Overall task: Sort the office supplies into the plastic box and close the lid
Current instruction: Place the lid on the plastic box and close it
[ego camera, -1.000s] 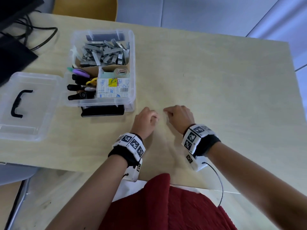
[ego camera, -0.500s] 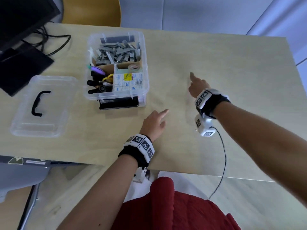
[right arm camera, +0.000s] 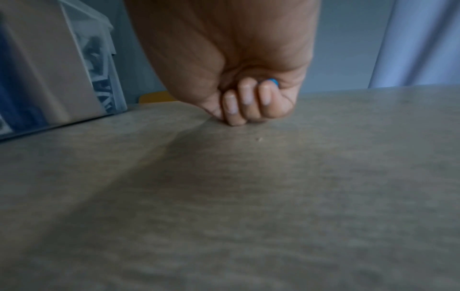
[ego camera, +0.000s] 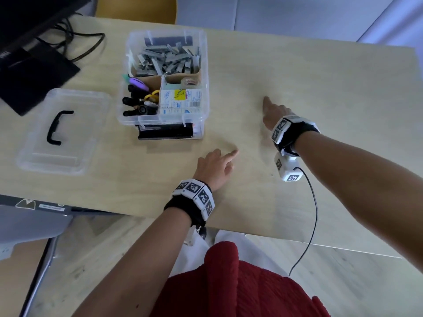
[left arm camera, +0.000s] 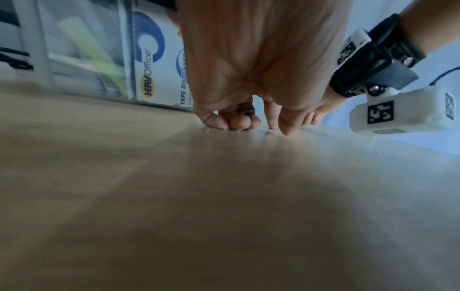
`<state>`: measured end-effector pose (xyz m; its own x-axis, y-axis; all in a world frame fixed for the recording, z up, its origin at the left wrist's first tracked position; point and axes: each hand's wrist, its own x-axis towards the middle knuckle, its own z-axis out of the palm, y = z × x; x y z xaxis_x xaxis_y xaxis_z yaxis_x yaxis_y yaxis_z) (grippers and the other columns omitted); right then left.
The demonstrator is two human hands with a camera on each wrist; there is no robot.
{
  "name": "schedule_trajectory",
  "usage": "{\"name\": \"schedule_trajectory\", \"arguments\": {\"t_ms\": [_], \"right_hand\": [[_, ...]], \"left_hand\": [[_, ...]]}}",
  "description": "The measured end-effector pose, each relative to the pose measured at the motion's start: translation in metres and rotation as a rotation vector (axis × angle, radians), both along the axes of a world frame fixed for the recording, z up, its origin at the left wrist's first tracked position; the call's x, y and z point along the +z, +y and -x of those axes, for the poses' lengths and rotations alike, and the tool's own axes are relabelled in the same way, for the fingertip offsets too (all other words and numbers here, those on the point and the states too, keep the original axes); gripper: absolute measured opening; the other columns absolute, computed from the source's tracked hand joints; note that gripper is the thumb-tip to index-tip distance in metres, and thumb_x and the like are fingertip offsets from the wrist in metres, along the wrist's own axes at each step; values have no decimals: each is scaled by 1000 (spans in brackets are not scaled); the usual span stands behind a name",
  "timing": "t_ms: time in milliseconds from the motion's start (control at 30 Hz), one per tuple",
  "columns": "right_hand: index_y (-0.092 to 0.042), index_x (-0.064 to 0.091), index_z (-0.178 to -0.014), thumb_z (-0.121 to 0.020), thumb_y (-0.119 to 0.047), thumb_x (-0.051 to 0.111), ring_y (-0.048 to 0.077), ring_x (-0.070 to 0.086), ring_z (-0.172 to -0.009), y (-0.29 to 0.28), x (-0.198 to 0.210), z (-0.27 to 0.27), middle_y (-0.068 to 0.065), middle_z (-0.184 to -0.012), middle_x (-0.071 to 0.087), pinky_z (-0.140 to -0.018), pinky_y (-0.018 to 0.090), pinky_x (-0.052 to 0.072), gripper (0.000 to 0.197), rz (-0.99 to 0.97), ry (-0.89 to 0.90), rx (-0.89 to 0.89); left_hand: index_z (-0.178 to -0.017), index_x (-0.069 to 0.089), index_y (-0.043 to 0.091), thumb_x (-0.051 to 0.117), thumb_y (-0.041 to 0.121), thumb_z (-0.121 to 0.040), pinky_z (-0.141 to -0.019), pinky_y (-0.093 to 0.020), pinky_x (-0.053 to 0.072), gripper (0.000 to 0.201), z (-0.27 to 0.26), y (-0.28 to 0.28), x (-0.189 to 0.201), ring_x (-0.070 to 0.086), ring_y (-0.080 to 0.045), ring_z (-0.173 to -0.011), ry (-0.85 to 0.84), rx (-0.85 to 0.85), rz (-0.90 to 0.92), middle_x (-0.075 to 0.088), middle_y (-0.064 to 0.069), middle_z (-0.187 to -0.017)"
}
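An office: pale wooden desk [ego camera: 297, 88], monitor base [ego camera: 34, 81], cables [ego camera: 75, 40].

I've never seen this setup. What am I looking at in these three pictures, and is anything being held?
No robot here: a person works bare-handed, with a marker band and small camera on each wrist. One picture comes from a head camera looking down; the other two look along each hand. On the table stands an open plastic box of office supplies, its lid lying to its left. The right hand curls round a small blue item, index finger on the table. The left hand touches the table with its fingertips; whether it holds anything is unclear.
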<state>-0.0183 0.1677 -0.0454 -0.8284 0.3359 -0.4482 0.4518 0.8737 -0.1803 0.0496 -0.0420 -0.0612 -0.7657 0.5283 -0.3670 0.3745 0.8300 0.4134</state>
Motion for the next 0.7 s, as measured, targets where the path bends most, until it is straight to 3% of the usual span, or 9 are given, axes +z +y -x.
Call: {"name": "schedule_trajectory", "arguments": {"t_ms": [100, 233, 400, 500, 600, 700], "right_hand": [[-26, 17, -143, -87, -6, 31, 40, 52, -110, 3, 3, -4, 22, -127, 50, -77, 38, 38, 62, 38, 17, -34], [-29, 1, -149, -95, -14, 31, 39, 46, -122, 7, 11, 9, 20, -140, 41, -94, 40, 38, 64, 21, -3, -54], [-15, 19, -144, -92, -12, 33, 41, 52, -112, 7, 7, 16, 22, -130, 50, -82, 39, 40, 54, 3, 16, -5], [-26, 12, -148, -90, -12, 33, 38, 49, -119, 6, 7, 2, 17, -139, 44, -88, 37, 40, 63, 52, -17, 10], [-44, 14, -144, -84, -10, 36, 33, 51, -120, -5, 9, -28, 10, -144, 42, -94, 36, 43, 72, 135, -36, 55], [-51, 18, -141, -85, -9, 35, 30, 54, -114, -27, 9, -62, 7, -138, 49, -82, 29, 42, 72, 139, -32, 114]], "left_hand": [[-147, 25, 35, 33, 27, -99, -96, -39, 32, 49, -4, 3, 1, 42, -25, -117, -29, 18, 7, 44, -9, -117], [-147, 24, 34, 34, 28, -99, -96, -37, 32, 49, -5, 6, 2, 43, -25, -116, -33, 36, -4, 45, -9, -117], [-146, 28, 34, 36, 25, -99, -94, -37, 32, 49, -3, 5, 1, 45, -23, -112, -36, 75, -27, 45, -8, -112], [-145, 30, 34, 37, 23, -99, -96, -35, 29, 48, -2, 5, -2, 45, -21, -110, -58, 113, -76, 39, -3, -101], [-144, 34, 32, 38, 20, -98, -98, -34, 29, 47, -2, 2, -4, 46, -22, -109, -63, 127, -119, 42, -5, -102], [-141, 40, 29, 40, 16, -97, -100, -38, 35, 46, -3, -2, -5, 50, -24, -106, -45, 102, -171, 41, -4, -96]]}}
